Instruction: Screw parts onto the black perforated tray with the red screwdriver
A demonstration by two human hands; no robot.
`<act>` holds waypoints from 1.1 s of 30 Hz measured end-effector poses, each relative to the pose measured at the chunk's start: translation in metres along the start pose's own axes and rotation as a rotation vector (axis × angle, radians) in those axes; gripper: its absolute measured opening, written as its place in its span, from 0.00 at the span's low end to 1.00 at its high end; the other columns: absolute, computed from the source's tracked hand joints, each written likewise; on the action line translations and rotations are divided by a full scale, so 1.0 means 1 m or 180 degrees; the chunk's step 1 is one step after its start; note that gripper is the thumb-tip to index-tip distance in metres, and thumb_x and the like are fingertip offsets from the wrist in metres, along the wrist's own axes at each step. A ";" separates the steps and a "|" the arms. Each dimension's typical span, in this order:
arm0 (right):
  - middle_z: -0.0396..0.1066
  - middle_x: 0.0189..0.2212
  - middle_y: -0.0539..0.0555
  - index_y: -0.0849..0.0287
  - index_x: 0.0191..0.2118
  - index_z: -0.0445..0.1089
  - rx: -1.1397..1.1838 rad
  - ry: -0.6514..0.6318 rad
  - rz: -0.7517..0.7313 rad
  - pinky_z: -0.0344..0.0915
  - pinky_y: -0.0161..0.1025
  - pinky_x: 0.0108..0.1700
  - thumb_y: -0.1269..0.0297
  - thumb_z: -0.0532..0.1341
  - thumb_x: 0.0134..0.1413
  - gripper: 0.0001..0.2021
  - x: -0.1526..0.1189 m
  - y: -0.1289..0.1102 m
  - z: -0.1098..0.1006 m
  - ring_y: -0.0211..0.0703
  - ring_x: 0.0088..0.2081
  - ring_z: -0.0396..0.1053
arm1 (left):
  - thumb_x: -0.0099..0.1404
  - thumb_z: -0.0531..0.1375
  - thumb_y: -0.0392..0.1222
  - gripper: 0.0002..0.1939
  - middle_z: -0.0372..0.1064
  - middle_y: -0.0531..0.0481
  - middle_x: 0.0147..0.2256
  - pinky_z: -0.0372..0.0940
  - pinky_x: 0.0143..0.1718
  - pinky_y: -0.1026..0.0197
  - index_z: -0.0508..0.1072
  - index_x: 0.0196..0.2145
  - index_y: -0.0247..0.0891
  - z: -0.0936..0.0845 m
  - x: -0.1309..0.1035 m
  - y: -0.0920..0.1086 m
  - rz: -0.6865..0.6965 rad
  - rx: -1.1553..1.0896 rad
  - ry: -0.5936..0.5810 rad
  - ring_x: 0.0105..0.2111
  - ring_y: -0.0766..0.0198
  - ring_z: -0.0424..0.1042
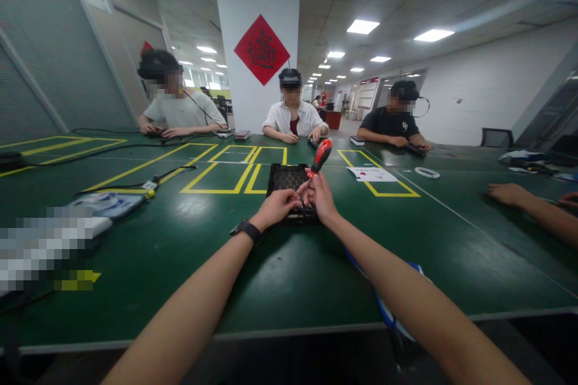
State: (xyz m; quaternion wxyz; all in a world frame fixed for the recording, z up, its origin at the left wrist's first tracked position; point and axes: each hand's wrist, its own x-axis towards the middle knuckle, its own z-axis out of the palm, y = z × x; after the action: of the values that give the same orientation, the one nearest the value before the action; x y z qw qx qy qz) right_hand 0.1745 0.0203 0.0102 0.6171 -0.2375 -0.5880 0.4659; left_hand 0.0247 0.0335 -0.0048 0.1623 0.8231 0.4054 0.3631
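A black tray-like case (276, 178) with a textured inside lies on the green table, under my two hands. My right hand (321, 194) is closed round a screwdriver (321, 155) with a red and black handle; it leans with the handle up and its shaft pointing down to the left. My left hand (280, 204) has its fingers pinched together near the screwdriver's lower end, above the case. What those fingers hold is too small to make out.
Yellow tape outlines mark the green table (253, 277). A white paper (372, 175) and a white ring (427, 173) lie to the right. Cables and a plastic packet (111, 203) are at the left. Three people sit opposite; another person's hand (510, 194) is at the right.
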 end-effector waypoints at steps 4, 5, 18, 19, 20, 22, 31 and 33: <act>0.66 0.23 0.46 0.54 0.49 0.55 0.0007 -0.0050 0.0045 0.55 0.27 0.16 0.50 0.48 0.55 0.19 0.001 0.000 -0.001 0.28 0.14 0.58 | 0.58 0.54 0.45 0.12 0.71 0.50 0.29 0.59 0.34 0.65 0.73 0.31 0.35 -0.001 0.001 0.001 0.0139 -0.0178 -0.0182 0.29 0.66 0.66; 0.66 0.23 0.46 0.54 0.49 0.55 -0.0003 -0.0065 0.0034 0.55 0.27 0.16 0.51 0.48 0.55 0.19 0.001 0.000 -0.001 0.28 0.14 0.58 | 0.58 0.54 0.45 0.12 0.71 0.50 0.29 0.59 0.35 0.64 0.73 0.31 0.35 -0.001 0.001 0.001 0.0162 -0.0221 -0.0187 0.29 0.66 0.66; 0.66 0.22 0.45 0.53 0.47 0.58 -0.0172 -0.0002 -0.0120 0.56 0.26 0.18 0.52 0.50 0.54 0.17 -0.001 -0.001 0.001 0.28 0.17 0.59 | 0.53 0.59 0.49 0.13 0.69 0.52 0.25 0.58 0.30 0.65 0.72 0.28 0.35 0.002 -0.001 0.000 -0.0061 -0.0022 0.0063 0.25 0.67 0.65; 0.66 0.22 0.46 0.54 0.47 0.59 -0.0204 0.0030 -0.0143 0.57 0.26 0.19 0.53 0.49 0.54 0.17 -0.001 -0.001 0.001 0.29 0.18 0.60 | 0.53 0.58 0.48 0.13 0.70 0.51 0.26 0.59 0.31 0.65 0.73 0.29 0.35 0.002 -0.001 0.000 -0.0014 -0.0059 0.0030 0.26 0.67 0.65; 0.66 0.22 0.46 0.54 0.47 0.60 -0.0238 0.0072 -0.0167 0.58 0.26 0.20 0.53 0.49 0.55 0.17 -0.001 -0.001 0.001 0.29 0.19 0.61 | 0.54 0.58 0.47 0.12 0.71 0.51 0.27 0.59 0.32 0.65 0.73 0.30 0.35 0.001 -0.001 0.001 0.0037 -0.0116 -0.0010 0.27 0.66 0.66; 0.66 0.23 0.47 0.55 0.46 0.61 -0.0280 0.0146 -0.0192 0.59 0.26 0.22 0.53 0.49 0.55 0.17 -0.001 -0.002 0.001 0.30 0.22 0.62 | 0.55 0.57 0.45 0.11 0.72 0.50 0.30 0.60 0.35 0.64 0.74 0.31 0.35 0.001 0.000 0.002 0.0122 -0.0257 -0.0076 0.30 0.65 0.68; 0.65 0.23 0.46 0.54 0.49 0.58 0.0002 0.0158 -0.0099 0.64 0.29 0.22 0.53 0.52 0.52 0.19 -0.002 -0.007 0.003 0.33 0.23 0.65 | 0.58 0.54 0.45 0.12 0.70 0.50 0.28 0.60 0.32 0.65 0.72 0.32 0.33 0.000 -0.001 0.004 0.0199 -0.0448 -0.0104 0.28 0.66 0.66; 0.64 0.22 0.46 0.54 0.49 0.57 0.0098 0.0136 -0.0087 0.65 0.30 0.21 0.53 0.52 0.52 0.19 -0.002 -0.006 0.003 0.33 0.23 0.66 | 0.57 0.55 0.47 0.13 0.68 0.51 0.26 0.58 0.29 0.66 0.71 0.30 0.33 0.001 -0.001 0.003 0.0138 -0.0393 -0.0002 0.26 0.67 0.64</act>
State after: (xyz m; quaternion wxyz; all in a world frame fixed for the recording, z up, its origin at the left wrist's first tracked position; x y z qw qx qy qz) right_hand 0.1733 0.0146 0.0151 0.6394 -0.2298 -0.5706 0.4612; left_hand 0.0266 0.0311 -0.0039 0.2050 0.8202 0.3643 0.3906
